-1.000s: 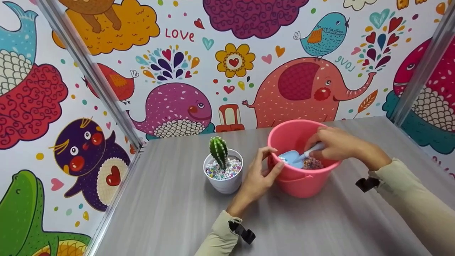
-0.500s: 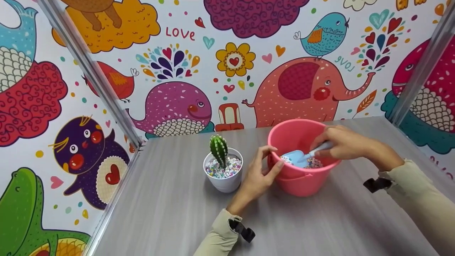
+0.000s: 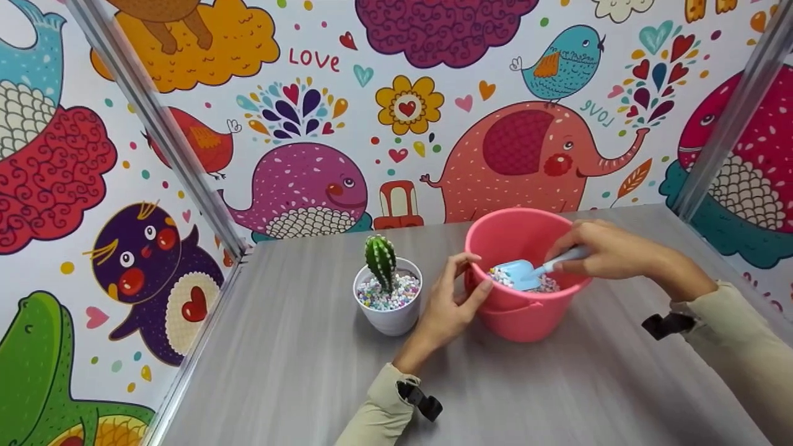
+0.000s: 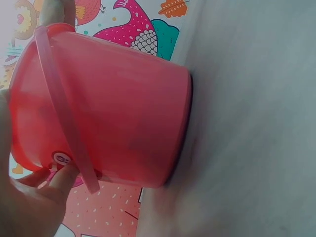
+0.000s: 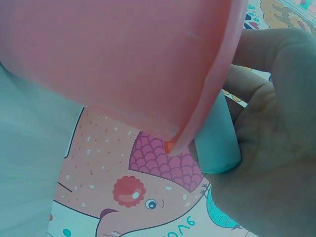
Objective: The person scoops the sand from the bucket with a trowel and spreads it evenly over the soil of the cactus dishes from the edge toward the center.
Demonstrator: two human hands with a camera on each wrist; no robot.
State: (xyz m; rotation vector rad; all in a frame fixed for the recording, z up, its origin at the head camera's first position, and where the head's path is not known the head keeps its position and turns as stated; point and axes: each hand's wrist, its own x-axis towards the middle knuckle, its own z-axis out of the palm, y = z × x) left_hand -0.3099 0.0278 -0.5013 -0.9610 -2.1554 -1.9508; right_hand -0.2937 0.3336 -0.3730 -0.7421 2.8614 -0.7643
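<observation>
Head view: scoop (image 3: pixel 521 274) inside pink bucket (image 3: pixel 526 321), open room toward far rim (image 3: pixel 517 211)

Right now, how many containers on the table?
2: pink bucket, rim held by the left hand; white pot with a cactus, left of the bucket. Others behind may be hidden.

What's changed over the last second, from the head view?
The right hand has drawn the blue scoop slightly to the right, and more beads show at its tip. Nothing was newly grasped or released. The left hand still holds the pink bucket; bucket and potted cactus stayed put.
</observation>
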